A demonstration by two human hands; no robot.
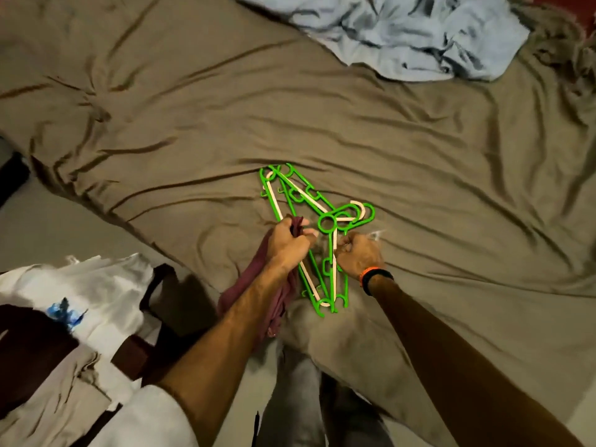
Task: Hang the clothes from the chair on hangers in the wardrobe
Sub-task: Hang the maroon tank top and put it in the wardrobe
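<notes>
On my far left, a heap of clothes (74, 304) in white, dark brown and pale grey is piled low in view, with a bit of blue print showing on it. I take this for the pile I am working through, though the chair under it is hidden. None of it is on a hanger yet, so by my reckoning most of the job is ahead.

My left hand (288, 245) is clenched around a maroon garment (258, 291), bunched at the top in my fist and trailing down along my forearm. Just beside it, a stack of hangers (317, 240), green and cream, lies tangled flat on the bed. My right hand (358, 256), with a dark band with an orange edge (374, 277) at the wrist, has its fingers curled in at the lower arm of the stack, apparently pinching one hanger to work it loose. I judge I am at the start of one cycle: free a hanger, thread the maroon piece onto it, then carry it to the wardrobe, which is nowhere in view.

The bed is covered in a wrinkled brown sheet (419, 175). At the far right corner lies a crumpled pale blue cloth (403, 30). A strip of grey floor (48, 227) shows on the left.
</notes>
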